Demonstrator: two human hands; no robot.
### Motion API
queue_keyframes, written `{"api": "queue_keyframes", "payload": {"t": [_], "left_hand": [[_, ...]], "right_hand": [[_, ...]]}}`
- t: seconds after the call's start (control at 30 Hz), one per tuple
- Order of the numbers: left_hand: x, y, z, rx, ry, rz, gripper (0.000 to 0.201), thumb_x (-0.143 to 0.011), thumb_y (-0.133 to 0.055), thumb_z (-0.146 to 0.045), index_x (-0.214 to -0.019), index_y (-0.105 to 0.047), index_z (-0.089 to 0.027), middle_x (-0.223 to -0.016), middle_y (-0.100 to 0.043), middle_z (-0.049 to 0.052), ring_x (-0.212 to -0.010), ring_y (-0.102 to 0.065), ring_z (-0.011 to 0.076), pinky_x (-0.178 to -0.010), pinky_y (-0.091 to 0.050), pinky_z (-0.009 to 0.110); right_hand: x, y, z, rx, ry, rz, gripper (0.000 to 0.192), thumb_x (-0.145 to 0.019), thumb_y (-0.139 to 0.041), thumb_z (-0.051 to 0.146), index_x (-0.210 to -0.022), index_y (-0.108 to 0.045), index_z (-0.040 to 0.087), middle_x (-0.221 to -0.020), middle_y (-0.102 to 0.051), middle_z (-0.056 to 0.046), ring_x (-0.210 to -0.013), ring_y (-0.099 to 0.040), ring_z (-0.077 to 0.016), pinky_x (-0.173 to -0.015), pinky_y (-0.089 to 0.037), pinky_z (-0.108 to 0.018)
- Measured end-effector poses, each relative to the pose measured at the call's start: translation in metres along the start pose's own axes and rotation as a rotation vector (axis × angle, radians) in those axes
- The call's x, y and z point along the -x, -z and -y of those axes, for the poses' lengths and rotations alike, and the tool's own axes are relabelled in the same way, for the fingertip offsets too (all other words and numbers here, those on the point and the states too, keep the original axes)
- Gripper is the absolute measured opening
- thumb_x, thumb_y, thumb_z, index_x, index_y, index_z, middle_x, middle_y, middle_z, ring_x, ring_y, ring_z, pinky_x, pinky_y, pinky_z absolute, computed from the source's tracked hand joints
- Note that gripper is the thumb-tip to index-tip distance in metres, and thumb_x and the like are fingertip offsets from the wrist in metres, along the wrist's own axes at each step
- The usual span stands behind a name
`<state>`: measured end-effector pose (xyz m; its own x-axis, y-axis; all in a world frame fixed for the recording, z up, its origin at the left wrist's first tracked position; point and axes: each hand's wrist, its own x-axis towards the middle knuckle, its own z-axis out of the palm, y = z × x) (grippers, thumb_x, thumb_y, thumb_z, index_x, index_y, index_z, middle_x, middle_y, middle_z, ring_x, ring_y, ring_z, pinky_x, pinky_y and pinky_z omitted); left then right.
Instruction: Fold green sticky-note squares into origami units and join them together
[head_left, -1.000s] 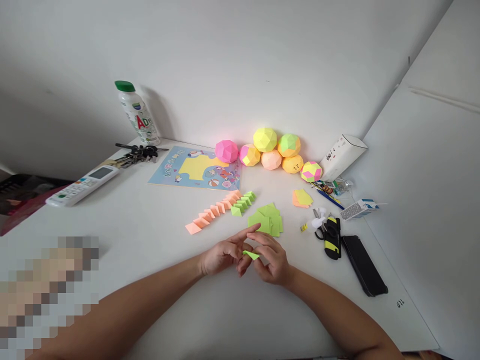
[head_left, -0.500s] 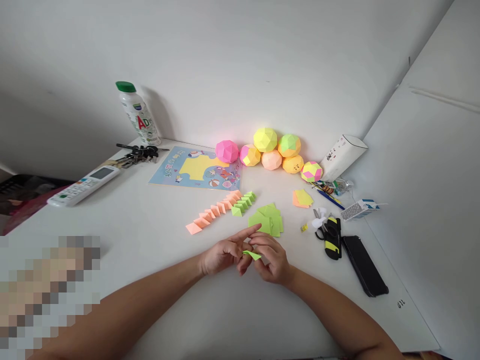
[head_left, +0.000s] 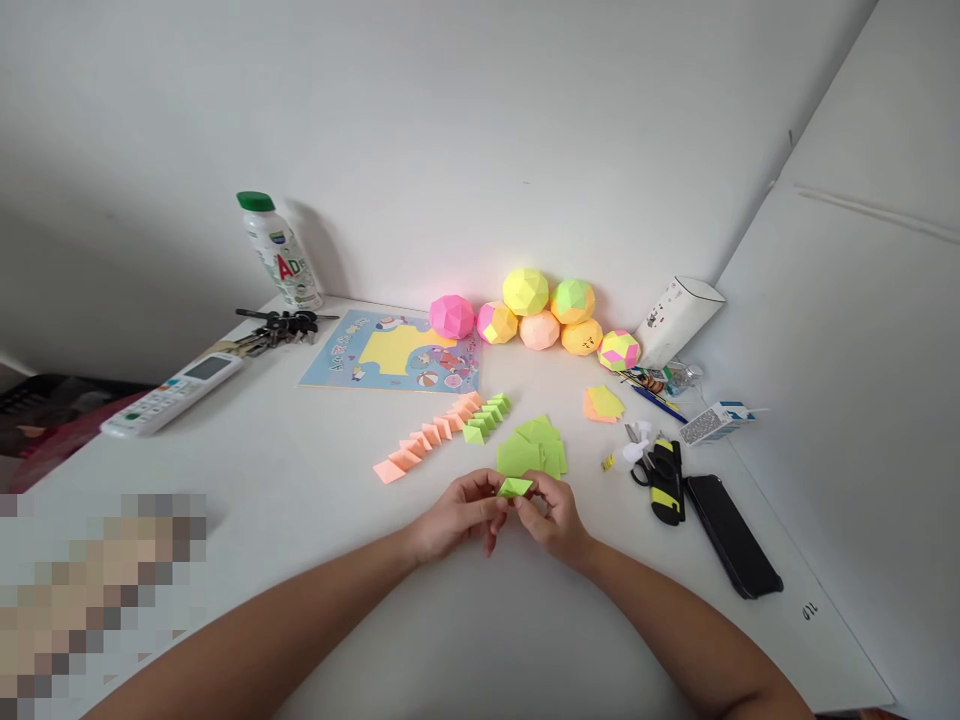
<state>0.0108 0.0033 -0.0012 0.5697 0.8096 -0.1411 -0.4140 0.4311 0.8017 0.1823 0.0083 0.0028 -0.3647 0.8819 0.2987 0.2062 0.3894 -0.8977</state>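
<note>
Head view shows the green fold (head_left: 515, 487) now pinched between both my hands, held just above the counter (head_left: 300, 500) in front of me. A second ago it sat lower, a thin sliver poking out between my fingers, and my left forefinger stuck straight out over it. That finger is now curled in, and the piece has come up and turned so its flat face shows as a small wedge. My left hand (head_left: 457, 517) grasps its left end with thumb and fingertips; my right hand (head_left: 551, 515) grasps its right end the same way. Both hands have drawn closer together and a little farther from me. I judge that I am pressing or checking a crease, so this unit looks close to finished.

Just beyond my hands lies the loose pile of green sheets (head_left: 532, 452), near but not touching them. Left of that runs the row of folded units (head_left: 442, 435), orange at the near end and green at the far end. Farther back the paper balls (head_left: 536, 315) sit against the wall, unchanged. To the right lie the scissors (head_left: 660, 470) and the phone (head_left: 733, 548), well apart from my hands.
</note>
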Motion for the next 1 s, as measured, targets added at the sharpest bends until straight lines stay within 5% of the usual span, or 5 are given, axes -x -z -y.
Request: {"api": "queue_keyframes", "payload": {"t": [0.17, 0.33, 0.57, 0.73, 1.0], "left_hand": [[-0.002, -0.003, 0.007, -0.121, -0.052, -0.13, 0.023, -0.077, -0.061, -0.035, -0.072, -0.047, -0.017, -0.052, -0.053, -0.004, -0.039, -0.049, 0.0084, -0.036, -0.043, 0.021], [-0.003, -0.005, 0.005, -0.022, -0.043, -0.152, 0.025, -0.075, -0.063, -0.035, -0.067, -0.047, -0.017, -0.057, -0.055, -0.003, -0.042, -0.049, 0.009, -0.033, -0.044, 0.021], [-0.005, -0.004, 0.009, -0.034, -0.035, -0.146, 0.029, -0.075, -0.06, -0.04, -0.066, -0.044, -0.018, -0.055, -0.056, -0.003, -0.039, -0.049, 0.0093, -0.033, -0.043, 0.022], [-0.007, -0.006, 0.007, -0.042, -0.011, -0.171, 0.03, -0.073, -0.061, -0.04, -0.064, -0.043, -0.018, -0.052, -0.054, -0.003, -0.037, -0.048, 0.0094, -0.032, -0.042, 0.022], [-0.013, -0.007, 0.008, -0.028, 0.0, -0.165, 0.035, -0.072, -0.061, -0.047, -0.063, -0.044, -0.018, -0.054, -0.056, -0.001, -0.036, -0.048, 0.0097, -0.029, -0.04, 0.022]], "right_hand": [[-0.003, 0.003, -0.006, -0.223, -0.222, 0.092, 0.019, -0.078, -0.054, 0.027, -0.066, -0.044, 0.018, -0.057, -0.046, 0.004, -0.052, -0.042, -0.0103, -0.051, -0.037, -0.024], [-0.006, 0.007, -0.007, -0.283, -0.258, 0.12, 0.021, -0.083, -0.05, 0.03, -0.066, -0.048, 0.017, -0.057, -0.051, 0.002, -0.056, -0.049, -0.0119, -0.058, -0.04, -0.026], [-0.005, 0.011, -0.02, -0.495, -0.28, 0.121, 0.02, -0.083, -0.051, 0.03, -0.098, -0.053, 0.018, -0.063, -0.058, 0.001, -0.055, -0.055, -0.0122, -0.055, -0.044, -0.026], [-0.008, 0.015, -0.031, -0.606, -0.304, 0.126, 0.04, -0.071, -0.056, 0.019, -0.111, -0.056, 0.019, -0.087, -0.061, -0.002, -0.06, -0.058, -0.0121, -0.052, -0.044, -0.024], [-0.015, 0.018, -0.026, -0.542, -0.376, 0.185, 0.026, -0.075, -0.059, 0.03, -0.094, -0.066, 0.014, -0.071, -0.063, -0.003, -0.056, -0.058, -0.0125, -0.054, -0.045, -0.026]]}}
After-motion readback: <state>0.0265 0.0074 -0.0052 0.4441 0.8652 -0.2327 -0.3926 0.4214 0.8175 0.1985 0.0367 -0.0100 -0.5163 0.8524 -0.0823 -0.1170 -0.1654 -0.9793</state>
